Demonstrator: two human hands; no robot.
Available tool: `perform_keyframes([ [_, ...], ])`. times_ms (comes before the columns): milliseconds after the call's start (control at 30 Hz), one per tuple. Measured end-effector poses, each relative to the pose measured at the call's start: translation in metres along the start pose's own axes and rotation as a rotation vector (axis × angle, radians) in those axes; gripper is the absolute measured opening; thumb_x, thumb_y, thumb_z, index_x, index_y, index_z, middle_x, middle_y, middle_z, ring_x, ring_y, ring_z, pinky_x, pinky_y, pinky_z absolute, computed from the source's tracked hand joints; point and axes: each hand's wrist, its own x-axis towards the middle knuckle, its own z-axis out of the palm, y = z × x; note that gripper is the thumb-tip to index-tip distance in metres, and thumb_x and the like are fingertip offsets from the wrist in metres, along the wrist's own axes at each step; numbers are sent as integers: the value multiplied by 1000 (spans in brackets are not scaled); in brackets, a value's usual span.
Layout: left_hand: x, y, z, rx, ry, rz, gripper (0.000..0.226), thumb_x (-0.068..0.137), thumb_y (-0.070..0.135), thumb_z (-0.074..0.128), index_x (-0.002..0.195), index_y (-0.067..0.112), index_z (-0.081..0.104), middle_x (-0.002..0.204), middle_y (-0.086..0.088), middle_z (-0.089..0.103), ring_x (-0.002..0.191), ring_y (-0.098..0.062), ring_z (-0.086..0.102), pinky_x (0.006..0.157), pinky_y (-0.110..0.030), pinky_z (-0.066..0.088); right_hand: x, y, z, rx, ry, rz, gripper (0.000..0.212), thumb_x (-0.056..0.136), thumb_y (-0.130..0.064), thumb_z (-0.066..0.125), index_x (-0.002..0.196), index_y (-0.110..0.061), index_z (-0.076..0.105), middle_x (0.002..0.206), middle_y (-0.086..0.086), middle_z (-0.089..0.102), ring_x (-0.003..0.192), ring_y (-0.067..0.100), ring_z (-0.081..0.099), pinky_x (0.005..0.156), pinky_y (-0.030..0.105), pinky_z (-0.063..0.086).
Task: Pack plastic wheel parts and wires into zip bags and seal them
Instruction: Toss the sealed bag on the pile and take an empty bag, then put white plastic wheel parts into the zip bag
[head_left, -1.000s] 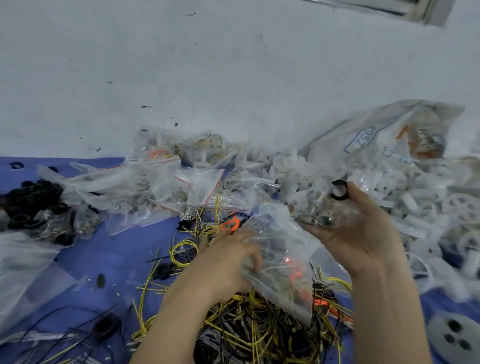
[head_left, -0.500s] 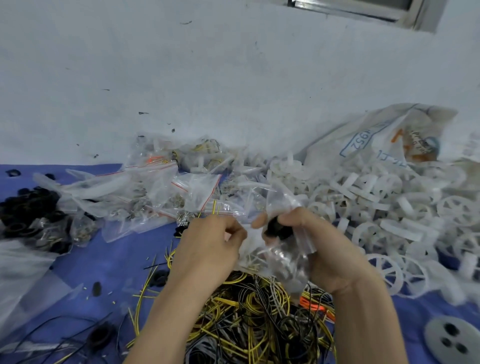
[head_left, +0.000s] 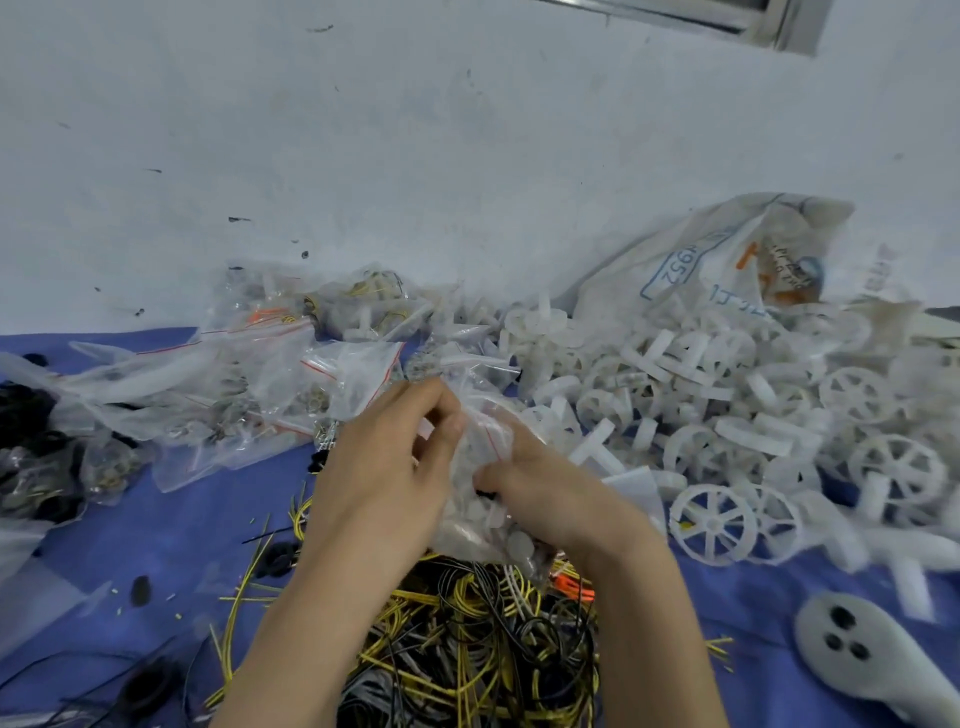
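Between my two hands hangs a small clear zip bag (head_left: 480, 512) with a red seal line, holding white parts and something black. My left hand (head_left: 387, 467) pinches the bag's top edge with curled fingers. My right hand (head_left: 545, 493) grips the bag's right side, its fingers curled round the plastic. Under the hands lies a tangle of yellow, black and white wires (head_left: 467, 639). A big heap of white plastic wheels (head_left: 753, 431) spreads to the right on the blue cloth (head_left: 156, 545).
Filled zip bags (head_left: 249, 384) pile up at the back left against the white wall. Black rubber rings (head_left: 31, 415) sit at the far left. A large printed sack (head_left: 727, 265) leans at the back right. A grey handle-like part (head_left: 862, 649) lies at front right.
My right hand, earlier raised with a black ring beside the bag, has come down and inward to the bag. Both hands now hold the bag close together at its top.
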Motion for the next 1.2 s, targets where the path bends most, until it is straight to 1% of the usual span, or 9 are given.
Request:
perform_keyframes([
  [100,-1,10,-2,-76,-117,136,16,94,33,47,79,29,51,79,15,56,72,-5,56,59,-12,38,1,1,-2,-315,-85,-31,50,90,-6,44,136,-25,42,109,5,59,75,11,57,62,16,48],
  [167,-4,16,2,-44,-259,220,14,94,31,48,81,28,50,75,14,56,70,-5,54,58,-16,39,-4,-1,1,-200,-33,44,20,94,-3,42,89,-8,60,83,11,63,60,12,59,50,12,48],
  [333,-5,16,4,-143,-315,175,11,88,32,47,78,30,50,67,6,58,59,-11,56,54,-22,41,3,-5,7,1167,61,50,25,92,5,30,77,-9,45,72,9,40,63,18,44,56,25,38],
  [400,-5,16,2,-190,-298,159,12,89,32,45,78,30,50,63,2,58,51,-8,52,49,-16,37,7,-7,4,1347,212,37,19,94,-1,31,84,-6,46,80,14,43,72,25,44,64,29,39],
  [667,-6,24,5,-283,-144,104,16,89,38,43,81,25,49,57,1,58,47,-8,54,50,-28,44,-36,-27,-16,-20,167,-88,26,92,-8,45,71,-9,60,58,-11,64,56,-5,54,59,25,45],
  [767,-3,20,4,-244,1,49,15,93,34,41,82,25,47,55,-1,59,40,-13,53,42,-29,42,-61,-34,-33,101,166,-304,21,90,-23,59,106,-29,70,110,-14,70,105,-3,60,91,21,46],
  [867,1,12,2,-362,72,-85,15,97,24,43,83,24,48,51,-2,59,34,-15,49,36,-22,39,-72,-28,-59,531,474,-413,20,89,-11,57,89,-18,75,91,0,75,86,13,71,71,19,55],
  [1000,2,8,0,-411,46,-132,16,98,19,43,83,22,49,45,-3,54,34,-14,47,36,-25,42,-51,30,-83,279,882,-10,44,88,9,42,107,-23,66,118,1,65,64,8,62,50,19,46],
  [1200,0,10,3,-441,12,-147,15,98,19,44,84,17,50,47,-3,54,34,-14,45,35,-22,39,-29,110,-85,-206,845,490,76,85,9,30,139,-42,38,157,-6,18,133,31,25,104,38,25],
])
